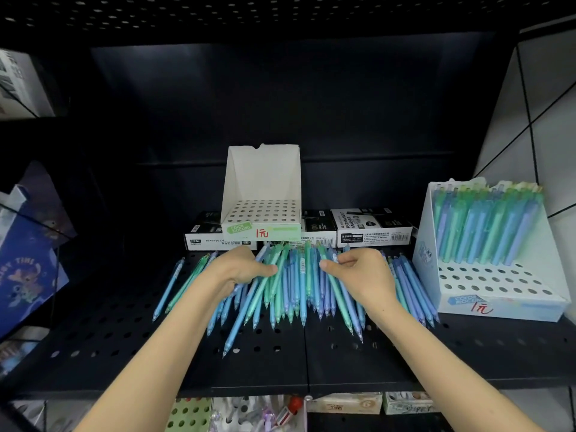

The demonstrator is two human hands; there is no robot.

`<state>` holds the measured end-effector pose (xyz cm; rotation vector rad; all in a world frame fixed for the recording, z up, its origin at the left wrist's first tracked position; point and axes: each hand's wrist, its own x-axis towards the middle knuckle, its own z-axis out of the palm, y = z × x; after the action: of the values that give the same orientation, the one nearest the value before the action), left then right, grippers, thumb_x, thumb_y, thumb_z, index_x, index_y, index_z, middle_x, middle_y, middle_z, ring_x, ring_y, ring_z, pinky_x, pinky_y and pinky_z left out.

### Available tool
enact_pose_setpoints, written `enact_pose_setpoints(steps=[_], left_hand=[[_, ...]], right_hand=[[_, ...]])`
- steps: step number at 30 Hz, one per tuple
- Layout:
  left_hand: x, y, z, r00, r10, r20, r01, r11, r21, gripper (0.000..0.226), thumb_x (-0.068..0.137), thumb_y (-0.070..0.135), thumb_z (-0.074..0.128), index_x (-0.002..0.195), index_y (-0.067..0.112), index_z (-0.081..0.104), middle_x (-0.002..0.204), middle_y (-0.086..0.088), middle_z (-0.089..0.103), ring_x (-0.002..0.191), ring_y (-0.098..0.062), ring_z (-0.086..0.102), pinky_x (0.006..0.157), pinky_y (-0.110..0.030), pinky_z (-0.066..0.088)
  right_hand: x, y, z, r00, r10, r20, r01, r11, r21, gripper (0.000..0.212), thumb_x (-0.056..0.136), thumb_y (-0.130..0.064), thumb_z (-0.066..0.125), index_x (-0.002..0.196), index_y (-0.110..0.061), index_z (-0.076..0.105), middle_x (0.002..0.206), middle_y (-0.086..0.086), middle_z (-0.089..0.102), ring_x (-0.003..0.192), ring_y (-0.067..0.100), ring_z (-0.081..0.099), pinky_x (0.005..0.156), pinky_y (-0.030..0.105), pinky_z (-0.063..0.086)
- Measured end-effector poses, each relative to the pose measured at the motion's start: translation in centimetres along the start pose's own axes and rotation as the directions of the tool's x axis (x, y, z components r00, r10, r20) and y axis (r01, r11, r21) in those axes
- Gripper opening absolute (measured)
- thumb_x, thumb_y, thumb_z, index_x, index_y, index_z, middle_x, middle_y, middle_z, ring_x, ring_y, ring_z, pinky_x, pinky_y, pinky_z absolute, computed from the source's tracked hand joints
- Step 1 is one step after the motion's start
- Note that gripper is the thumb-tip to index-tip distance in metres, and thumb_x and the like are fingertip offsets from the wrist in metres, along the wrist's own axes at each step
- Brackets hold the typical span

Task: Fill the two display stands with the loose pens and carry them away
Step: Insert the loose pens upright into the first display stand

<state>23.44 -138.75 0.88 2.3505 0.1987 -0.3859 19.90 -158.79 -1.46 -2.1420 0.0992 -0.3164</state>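
Loose pens (290,285), blue and green, are spread on a black perforated shelf (124,344) and gathered under curled left hand (243,266) and right hand (358,269); stands (265,227) are marked "COLOR BLOCKING".

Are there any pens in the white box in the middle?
No, the middle display stand shows only bare holes, while the loose pens lie on the shelf in front of it.
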Motion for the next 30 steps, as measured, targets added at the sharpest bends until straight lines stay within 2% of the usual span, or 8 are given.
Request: enact_pose_setpoints(steps=[3, 4, 6, 10, 17, 22, 24, 30], left_hand=[[-0.5, -0.2, -0.3, 0.999, 0.032, -0.041, -0.035, 0.997, -0.064, 0.068, 0.088, 0.039, 0.059, 0.131, -0.01, 0.04, 0.125, -0.03, 0.053, 0.086, -0.029, 0.066, 0.072, -0.035, 0.053], [-0.8, -0.2, -0.5, 0.998, 0.045, -0.044, -0.05, 0.992, -0.119, 0.067, 0.089, 0.038, 0.059, 0.131, -0.011, 0.039, 0.117, -0.03, 0.058, 0.061, -0.02, 0.06, 0.052, -0.027, 0.05], [-0.6, -0.5, -0.8, 0.998, 0.061, -0.028, -0.067, 0.957, -0.282, 0.059, 0.089, 0.034, 0.061, 0.127, -0.008, 0.042, 0.076, -0.017, 0.059, 0.04, -0.009, 0.034, 0.035, -0.019, 0.032], [-0.7, 0.1, -1.2, 0.995, 0.092, 0.048, -0.049, 0.824, -0.565, 0.023, 0.089, 0.025, 0.06, 0.092, 0.004, 0.051, 0.053, 0.002, 0.034, 0.037, -0.005, 0.027, 0.03, -0.013, 0.025], [-1.8, 2.4, -0.1, 0.98, 0.137, 0.144, 0.006, 0.703, -0.711, 0.027, 0.091, 0.023, 0.057, 0.073, 0.01, 0.043, 0.053, 0.001, 0.036, 0.035, -0.004, 0.03, 0.031, -0.012, 0.022], [-1.8, 3.3, 0.7, 0.965, 0.175, 0.195, 0.044, 0.625, -0.779, 0.022, 0.089, 0.025, 0.059, 0.078, 0.01, 0.047, 0.054, 0.002, 0.038, 0.035, -0.005, 0.032, 0.032, -0.012, 0.024], [-1.8, 3.7, 1.2, 0.953, 0.211, 0.219, 0.061, 0.574, -0.817, 0.02, 0.086, 0.025, 0.06, 0.08, 0.009, 0.048, 0.055, 0.001, 0.039, 0.035, -0.005, 0.032, 0.03, -0.012, 0.026], [-2.9, 6.3, 2.8, 0.869, 0.381, 0.317, 0.206, 0.305, -0.93, 0.016, 0.075, 0.022, 0.059, 0.074, 0.008, 0.051, 0.06, 0.0, 0.039, 0.044, -0.009, 0.037, 0.035, -0.016, 0.035]], right_hand=[[0.8, 0.5, -0.2, 0.997, 0.07, 0.032, -0.076, 0.966, 0.248, 0.028, 0.078, -0.032, 0.073, 0.087, -0.006, 0.068, 0.084, -0.007, 0.061, 0.087, 0.013, 0.059, 0.08, 0.029, 0.048], [1.1, 0.6, -0.4, 0.993, 0.103, 0.051, -0.114, 0.938, 0.327, 0.027, 0.079, -0.03, 0.073, 0.086, -0.004, 0.067, 0.08, -0.006, 0.06, 0.08, 0.011, 0.057, 0.072, 0.026, 0.048], [1.5, 0.6, -0.8, 0.986, 0.149, 0.074, -0.166, 0.899, 0.404, 0.033, 0.079, -0.027, 0.073, 0.09, 0.004, 0.065, 0.066, -0.004, 0.053, 0.057, 0.008, 0.046, 0.05, 0.019, 0.04], [2.4, 0.9, -1.4, 0.984, 0.156, 0.085, -0.177, 0.908, 0.379, 0.032, 0.079, -0.024, 0.073, 0.082, 0.005, 0.06, 0.051, 0.005, 0.04, 0.041, 0.014, 0.033, 0.035, 0.02, 0.029], [3.6, 1.7, -1.1, 0.995, 0.088, 0.056, -0.097, 0.977, 0.191, 0.056, 0.077, -0.026, 0.076, 0.043, -0.016, 0.032, 0.038, 0.0, 0.032, 0.036, 0.015, 0.029, 0.033, 0.013, 0.026], [3.1, 1.1, -2.1, 0.997, 0.081, -0.002, -0.078, 0.963, 0.259, 0.036, 0.087, -0.028, 0.064, 0.076, 0.006, 0.059, 0.047, 0.009, 0.045, 0.029, 0.01, 0.035, 0.034, 0.017, 0.032], [2.4, 0.5, -3.2, 0.998, 0.044, -0.042, -0.029, 0.95, 0.312, 0.029, 0.09, -0.028, 0.059, 0.089, 0.001, 0.061, 0.047, 0.007, 0.049, 0.032, 0.012, 0.04, 0.036, 0.023, 0.035], [-0.5, -0.7, -9.3, 0.948, -0.115, -0.297, 0.219, 0.912, 0.347, 0.02, 0.095, -0.025, 0.051, 0.083, -0.012, 0.061, 0.061, 0.008, 0.061, 0.046, 0.018, 0.055, 0.048, 0.031, 0.051]])
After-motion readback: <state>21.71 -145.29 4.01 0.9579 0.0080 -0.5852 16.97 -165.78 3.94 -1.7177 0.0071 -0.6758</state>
